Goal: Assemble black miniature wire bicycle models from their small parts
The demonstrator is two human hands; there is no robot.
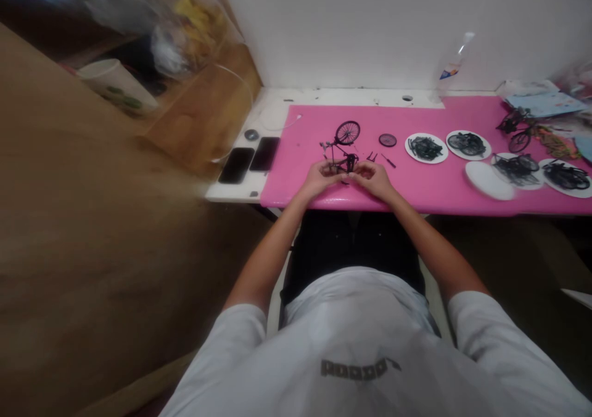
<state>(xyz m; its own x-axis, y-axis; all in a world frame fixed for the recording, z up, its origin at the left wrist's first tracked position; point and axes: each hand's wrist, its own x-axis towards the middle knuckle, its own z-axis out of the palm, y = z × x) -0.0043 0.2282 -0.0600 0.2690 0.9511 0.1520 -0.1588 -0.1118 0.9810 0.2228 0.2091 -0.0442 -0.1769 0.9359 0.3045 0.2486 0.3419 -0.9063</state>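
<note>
Both my hands hold a small black model bicycle point(340, 152) just above the pink table cover, near its front edge. My left hand point(320, 176) has its fingers closed on the frame's near left side. Opposite it, my right hand point(374, 177) pinches the near right part, thumb and fingertips meeting close to the left hand's. One spoked wheel point(348, 132) is on the model at the far end. A loose wheel point(387, 140) lies to the right. Beside my right hand are small black fork-shaped parts point(372, 156) and a thin dark screwdriver-like tool point(389, 160).
White plates point(409, 156) of black parts stand on the pink cover point(324, 202) to the right. Another model bicycle point(518, 134) and papers point(546, 103) are at the far right. Two phones point(236, 165) lie left. A clear bottle point(456, 62) stands by the wall.
</note>
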